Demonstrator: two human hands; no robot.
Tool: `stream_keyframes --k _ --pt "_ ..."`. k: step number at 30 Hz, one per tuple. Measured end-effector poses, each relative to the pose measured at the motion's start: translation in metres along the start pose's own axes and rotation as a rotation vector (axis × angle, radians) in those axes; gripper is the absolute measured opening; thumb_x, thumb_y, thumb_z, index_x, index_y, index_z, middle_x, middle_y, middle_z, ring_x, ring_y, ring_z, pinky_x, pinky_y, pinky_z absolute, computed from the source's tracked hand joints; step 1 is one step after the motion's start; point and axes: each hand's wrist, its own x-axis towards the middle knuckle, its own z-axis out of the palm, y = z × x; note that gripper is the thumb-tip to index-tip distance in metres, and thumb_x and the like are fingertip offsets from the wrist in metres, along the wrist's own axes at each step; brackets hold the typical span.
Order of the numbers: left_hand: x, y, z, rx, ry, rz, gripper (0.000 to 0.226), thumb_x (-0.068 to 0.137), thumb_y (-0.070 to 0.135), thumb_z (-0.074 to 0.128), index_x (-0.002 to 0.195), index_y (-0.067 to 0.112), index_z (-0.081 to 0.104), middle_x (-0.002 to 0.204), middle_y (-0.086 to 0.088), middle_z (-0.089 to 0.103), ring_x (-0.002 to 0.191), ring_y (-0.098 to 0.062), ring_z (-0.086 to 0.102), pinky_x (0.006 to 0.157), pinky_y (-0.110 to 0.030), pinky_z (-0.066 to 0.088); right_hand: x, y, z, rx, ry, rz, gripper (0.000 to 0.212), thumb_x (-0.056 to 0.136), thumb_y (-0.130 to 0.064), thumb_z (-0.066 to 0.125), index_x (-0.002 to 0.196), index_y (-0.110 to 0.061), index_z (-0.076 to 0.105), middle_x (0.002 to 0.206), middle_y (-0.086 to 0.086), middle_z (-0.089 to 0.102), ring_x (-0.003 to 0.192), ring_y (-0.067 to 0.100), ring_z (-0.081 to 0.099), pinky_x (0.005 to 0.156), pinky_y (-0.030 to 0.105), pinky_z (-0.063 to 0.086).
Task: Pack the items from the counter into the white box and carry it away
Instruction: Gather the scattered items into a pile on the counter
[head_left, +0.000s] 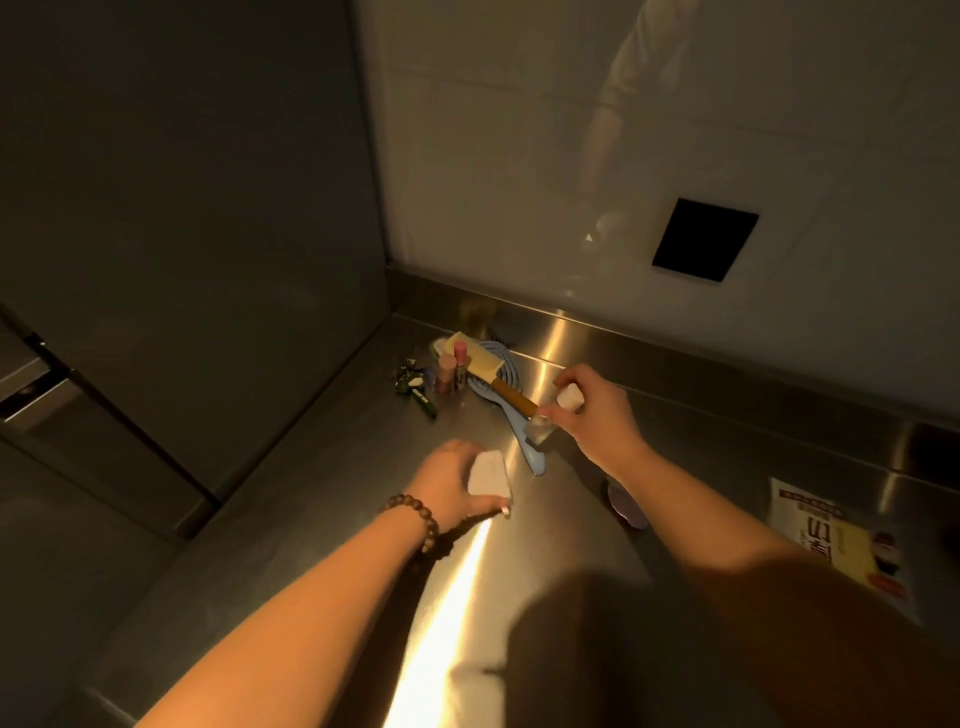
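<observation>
Reaching over a shiny steel counter (332, 519), the left hand (457, 483) curls around a small white block (488, 480) at frame centre. Just right, the right hand (597, 410) pinches a small clear white-capped bottle (553, 418). Above lie a blue plastic hairbrush (511, 415), a yellow wooden-handled spatula (491, 370) and pink tubes (452, 371).

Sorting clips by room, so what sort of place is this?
Probably a kitchen: a stainless steel counter with a raised back edge, white tiled wall, and a tall steel fridge-like cabinet beside it.
</observation>
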Motion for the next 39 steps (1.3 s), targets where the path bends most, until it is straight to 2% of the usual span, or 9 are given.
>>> stream_keyframes --k 5,10,13,16,19,22,29,36,39 --pt "0.011 -0.055 -0.041 -0.032 0.268 -0.235 0.070 0.061 0.054 0.079 0.118 0.021 0.054 0.113 0.000 0.055 0.105 -0.018 0.051 0.085 -0.032 0.044 0.009 -0.022 0.037 0.035 -0.065 -0.024 0.028 0.080 -0.023 0.075 0.104 -0.020 0.060 0.099 0.000 0.062 0.089 0.013 0.060 0.067 0.020 0.050" --pt "0.030 -0.091 -0.061 0.018 0.318 -0.343 0.073 0.061 0.055 0.079 0.120 0.020 0.055 0.116 -0.002 0.057 0.109 -0.023 0.049 0.084 -0.035 0.042 0.031 -0.035 0.081 -0.059 -0.086 -0.046 0.022 0.080 -0.021 0.074 0.097 -0.020 0.060 0.097 0.007 0.063 0.089 0.023 0.061 0.075 0.039 0.055" --pt "0.041 -0.102 -0.060 -0.006 0.324 -0.355 0.072 0.062 0.054 0.079 0.120 0.020 0.055 0.117 -0.003 0.057 0.110 -0.023 0.048 0.081 -0.033 0.038 0.046 -0.036 0.100 -0.148 -0.071 -0.059 0.034 0.082 -0.019 0.072 0.114 -0.023 0.060 0.107 0.007 0.065 0.100 0.026 0.061 0.086 0.046 0.052" --pt "0.049 -0.106 -0.056 -0.029 0.358 -0.339 0.065 0.065 0.049 0.079 0.118 0.017 0.057 0.114 -0.005 0.058 0.109 -0.023 0.047 0.079 -0.029 0.035 0.059 -0.034 0.114 -0.127 -0.070 -0.054 0.053 0.087 -0.014 0.067 0.134 -0.031 0.048 0.122 0.005 0.061 0.102 0.017 0.060 0.086 0.031 0.054" --pt "0.055 -0.107 -0.051 -0.077 0.368 -0.327 0.063 0.067 0.046 0.078 0.118 0.016 0.057 0.113 -0.005 0.056 0.109 -0.023 0.046 0.079 -0.026 0.032 0.068 -0.031 0.124 -0.059 -0.056 -0.022 0.042 0.094 -0.013 0.056 0.131 -0.031 0.047 0.116 0.003 0.063 0.086 0.004 0.061 0.070 0.010 0.051" --pt "0.061 -0.106 -0.049 -0.115 0.386 -0.314 0.062 0.068 0.045 0.078 0.119 0.017 0.057 0.113 -0.005 0.057 0.108 -0.023 0.047 0.080 -0.026 0.033 0.070 -0.027 0.133 -0.103 -0.018 0.022 0.033 0.097 -0.022 0.051 0.129 -0.029 0.047 0.112 0.002 0.064 0.103 0.018 0.062 0.090 0.033 0.051" --pt "0.071 -0.099 -0.051 -0.144 0.379 -0.335 0.067 0.068 0.043 0.078 0.125 0.016 0.054 0.121 -0.007 0.057 0.114 -0.024 0.048 0.085 -0.027 0.033 0.076 -0.032 0.145 -0.130 0.036 0.076 0.040 0.089 -0.016 0.063 0.126 -0.024 0.048 0.109 0.005 0.067 0.102 0.023 0.064 0.091 0.038 0.051" --pt "0.054 -0.091 -0.051 -0.141 0.250 -0.320 0.098 0.077 0.051 0.068 0.149 0.012 0.015 0.157 -0.005 0.011 0.144 -0.019 0.007 0.110 -0.027 0.010 0.052 -0.036 0.126 -0.048 -0.005 0.055 0.041 0.081 -0.017 0.073 0.118 -0.012 0.055 0.113 0.006 0.069 0.107 0.022 0.063 0.095 0.042 0.051" --pt "0.033 -0.074 -0.048 -0.154 0.329 -0.253 0.084 0.082 0.047 0.064 0.148 0.014 0.022 0.156 -0.002 0.015 0.143 -0.015 0.007 0.110 -0.027 0.011 0.026 -0.035 0.105 0.016 -0.035 0.028 0.043 0.082 -0.016 0.072 0.122 -0.014 0.055 0.119 0.004 0.066 0.113 0.019 0.061 0.099 0.040 0.050"
